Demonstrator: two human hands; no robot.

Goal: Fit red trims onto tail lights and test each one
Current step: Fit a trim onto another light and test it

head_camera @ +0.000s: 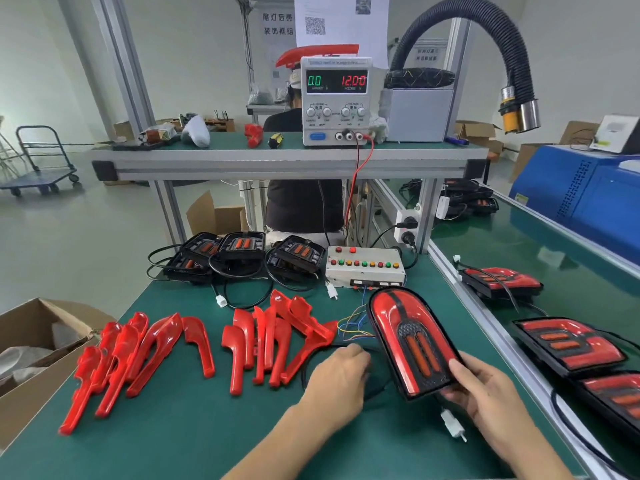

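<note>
Item: trimmed red-and-black plastic tail light [412,344], at five o'clock on the green bench mat [173,427]. Our right hand [485,393] grasps its near end; left hand [337,372] curls over its black cable [372,393]. We judge it light, rigid, glossy-slippery: hold by edges.

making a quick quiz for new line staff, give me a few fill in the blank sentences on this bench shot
1. The right hand holds a trimmed tail light by its ____ end.
2. The power supply shows ____ in red digits.
3. The loose red trims lie on the ____ mat.
4. The tail lights without trims sit to the ____ of the button box.

Missing words: lower (near); 12.00; green; left
</note>
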